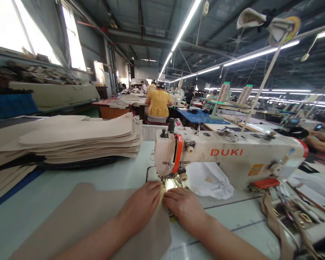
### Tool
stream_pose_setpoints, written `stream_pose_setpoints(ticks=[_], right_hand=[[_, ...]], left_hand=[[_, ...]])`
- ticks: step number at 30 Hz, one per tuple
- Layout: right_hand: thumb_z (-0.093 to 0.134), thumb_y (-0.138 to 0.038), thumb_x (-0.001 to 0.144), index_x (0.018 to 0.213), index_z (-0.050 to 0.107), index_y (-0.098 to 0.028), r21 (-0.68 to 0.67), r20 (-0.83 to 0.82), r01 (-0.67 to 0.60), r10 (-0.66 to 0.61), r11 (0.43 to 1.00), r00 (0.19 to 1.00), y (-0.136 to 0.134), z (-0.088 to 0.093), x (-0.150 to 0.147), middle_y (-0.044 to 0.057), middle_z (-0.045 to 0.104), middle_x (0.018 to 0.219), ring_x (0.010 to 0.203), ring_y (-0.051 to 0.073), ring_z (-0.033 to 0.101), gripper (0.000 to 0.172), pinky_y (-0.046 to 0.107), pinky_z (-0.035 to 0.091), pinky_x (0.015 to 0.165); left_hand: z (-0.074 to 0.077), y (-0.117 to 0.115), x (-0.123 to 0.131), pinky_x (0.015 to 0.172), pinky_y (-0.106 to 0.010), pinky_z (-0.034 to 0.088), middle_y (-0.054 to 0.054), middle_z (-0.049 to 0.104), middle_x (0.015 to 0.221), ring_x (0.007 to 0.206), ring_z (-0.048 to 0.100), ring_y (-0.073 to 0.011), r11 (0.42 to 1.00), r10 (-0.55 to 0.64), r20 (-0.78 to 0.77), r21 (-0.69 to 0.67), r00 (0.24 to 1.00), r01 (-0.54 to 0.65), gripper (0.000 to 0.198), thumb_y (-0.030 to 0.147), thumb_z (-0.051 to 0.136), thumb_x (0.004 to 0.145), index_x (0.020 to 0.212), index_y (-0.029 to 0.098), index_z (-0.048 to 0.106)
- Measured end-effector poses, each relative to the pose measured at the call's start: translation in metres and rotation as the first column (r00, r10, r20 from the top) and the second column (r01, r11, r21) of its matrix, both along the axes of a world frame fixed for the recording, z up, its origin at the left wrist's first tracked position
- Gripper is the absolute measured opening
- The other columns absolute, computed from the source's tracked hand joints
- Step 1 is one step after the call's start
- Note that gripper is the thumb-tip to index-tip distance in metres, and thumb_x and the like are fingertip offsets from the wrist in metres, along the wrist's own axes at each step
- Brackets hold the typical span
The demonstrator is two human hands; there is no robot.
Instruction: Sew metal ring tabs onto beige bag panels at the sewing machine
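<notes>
A large beige fabric panel point(97, 209) lies across the table and reaches under the head of a white sewing machine point(197, 148). My left hand point(142, 202) rests on the panel, its fingers closed together at the edge beside the lit needle area point(170, 184). Just right of it, my right hand point(182, 206) has bent fingers pressed together on the same edge. Both thumbs are mostly hidden, as is the panel's edge beneath the fingertips. The fingertips of the two hands are close together, in front of the presser foot.
A tall stack of beige panels point(92, 137) stands at left. Behind the needle lies a white plastic bag point(209, 180). Thread cones point(223, 92) stand behind the machine. Straps point(273, 224) and a tray with metal rings point(304, 217) are at right. A person in yellow point(159, 103) sits ahead.
</notes>
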State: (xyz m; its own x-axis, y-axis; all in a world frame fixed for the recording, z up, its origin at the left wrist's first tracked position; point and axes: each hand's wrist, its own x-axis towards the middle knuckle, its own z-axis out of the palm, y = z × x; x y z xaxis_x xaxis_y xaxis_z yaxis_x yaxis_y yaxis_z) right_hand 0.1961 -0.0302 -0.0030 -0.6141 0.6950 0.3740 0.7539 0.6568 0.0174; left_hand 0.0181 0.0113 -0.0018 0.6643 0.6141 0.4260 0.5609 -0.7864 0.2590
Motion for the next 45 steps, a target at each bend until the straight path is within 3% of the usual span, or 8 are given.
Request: stream_pose_setpoints(ticks=[15,25,45], right_hand=[[0.064,-0.017,0.084,0.092,0.063,-0.015,-0.041,0.039,0.022,-0.021,0.999,0.999,0.0,0.005,-0.004,0.002,0.068,0.094,0.092,0.018,0.059,0.009,0.028,0.045,0.08],[0.059,-0.018,0.088,0.09,0.063,-0.015,-0.06,0.074,0.059,-0.055,0.996,0.996,-0.001,0.012,-0.007,0.003,0.068,0.093,0.09,0.018,0.06,0.006,0.028,0.045,0.079],[0.061,-0.018,0.087,0.094,0.064,-0.014,-0.086,0.003,0.033,-0.033,0.996,0.999,0.005,0.007,-0.004,0.005,0.068,0.099,0.095,0.019,0.06,0.009,0.029,0.046,0.085]], left_hand=[[0.0,0.0,0.003,0.084,-0.036,0.05,-0.007,0.066,0.096,0.092,0.059,-0.0206,1.0,0.02,-0.045,0.003,0.999,-0.02,0.025,0.013,0.038,0.091,0.092,0.017,0.062],[0.002,0.001,0.006,0.084,-0.037,0.05,-0.007,0.066,0.095,0.092,0.059,-0.0208,0.999,0.038,-0.05,-0.022,0.998,-0.04,0.027,0.014,0.036,0.09,0.09,0.017,0.063],[0.004,0.006,0.006,0.087,-0.037,0.049,-0.007,0.066,0.098,0.094,0.059,-0.0203,0.999,0.02,-0.018,-0.031,1.0,-0.021,0.027,0.014,0.036,0.091,0.092,0.018,0.062]])
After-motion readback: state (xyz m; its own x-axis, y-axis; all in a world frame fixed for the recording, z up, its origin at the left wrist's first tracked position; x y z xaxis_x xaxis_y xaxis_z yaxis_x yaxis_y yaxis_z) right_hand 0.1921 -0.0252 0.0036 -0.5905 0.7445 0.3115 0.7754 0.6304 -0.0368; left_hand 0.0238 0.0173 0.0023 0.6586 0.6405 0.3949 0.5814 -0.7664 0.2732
